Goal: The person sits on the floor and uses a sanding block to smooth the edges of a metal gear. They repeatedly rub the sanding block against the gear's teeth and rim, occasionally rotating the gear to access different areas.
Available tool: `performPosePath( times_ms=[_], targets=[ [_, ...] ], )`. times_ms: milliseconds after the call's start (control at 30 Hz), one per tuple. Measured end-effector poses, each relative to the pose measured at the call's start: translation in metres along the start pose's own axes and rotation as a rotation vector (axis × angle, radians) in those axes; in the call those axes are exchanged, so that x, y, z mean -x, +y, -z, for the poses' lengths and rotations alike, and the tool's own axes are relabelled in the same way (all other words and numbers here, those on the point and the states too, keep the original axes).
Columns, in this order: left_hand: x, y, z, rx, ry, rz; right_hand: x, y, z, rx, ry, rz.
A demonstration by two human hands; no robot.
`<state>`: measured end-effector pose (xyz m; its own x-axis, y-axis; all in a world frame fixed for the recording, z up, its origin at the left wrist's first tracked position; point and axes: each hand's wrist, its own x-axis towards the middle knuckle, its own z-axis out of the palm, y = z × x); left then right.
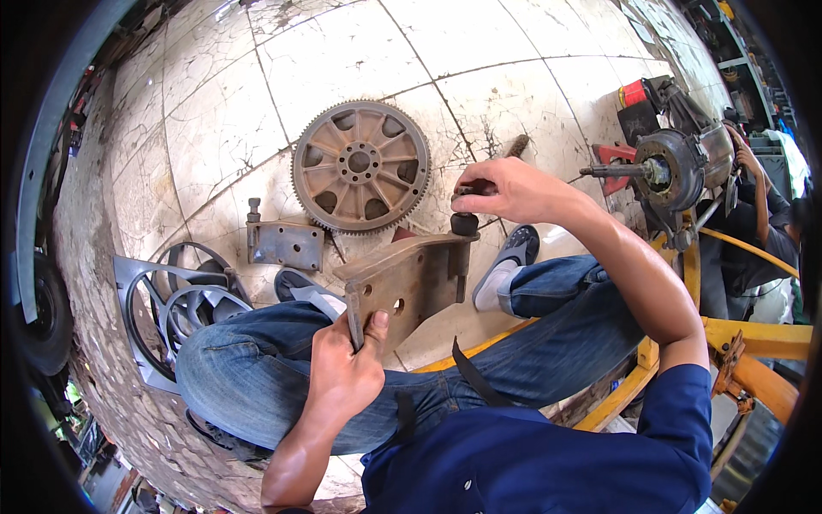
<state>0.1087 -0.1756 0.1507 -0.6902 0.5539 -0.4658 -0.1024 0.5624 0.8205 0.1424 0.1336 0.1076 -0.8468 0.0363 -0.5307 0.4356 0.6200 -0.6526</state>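
A worn metal bracket with several holes is held up over my lap, tilted. My left hand is closed on its near left edge, the thumb pressed on the plate. At the bracket's far right end sits a round black rubber mount. Just above this mount, my right hand is closed, fingertips pinching a dark bolt that is partly hidden by the fingers. On the floor to the left lies a second, similar bracket with an upright bolt at its corner.
A large toothed flywheel lies flat on the tiled floor ahead. Fan shrouds lie at left beside my knee. A hub assembly stands at right, near another person's arm and a yellow frame.
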Motion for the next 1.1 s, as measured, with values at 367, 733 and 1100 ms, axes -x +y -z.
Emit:
performPosePath(
  times_ms=[367,733,1100],
  targets=[
    [0.000,-0.005,-0.004,-0.055,0.002,-0.049,0.003,0.000,-0.006,-0.067,0.013,-0.041],
    [0.000,-0.002,-0.004,-0.087,-0.037,-0.012,0.001,0.010,-0.007,-0.209,-0.150,0.005],
    [0.001,-0.004,-0.006,-0.106,-0.077,0.000,-0.004,0.026,-0.014,-0.078,-0.288,0.053]
  ],
)
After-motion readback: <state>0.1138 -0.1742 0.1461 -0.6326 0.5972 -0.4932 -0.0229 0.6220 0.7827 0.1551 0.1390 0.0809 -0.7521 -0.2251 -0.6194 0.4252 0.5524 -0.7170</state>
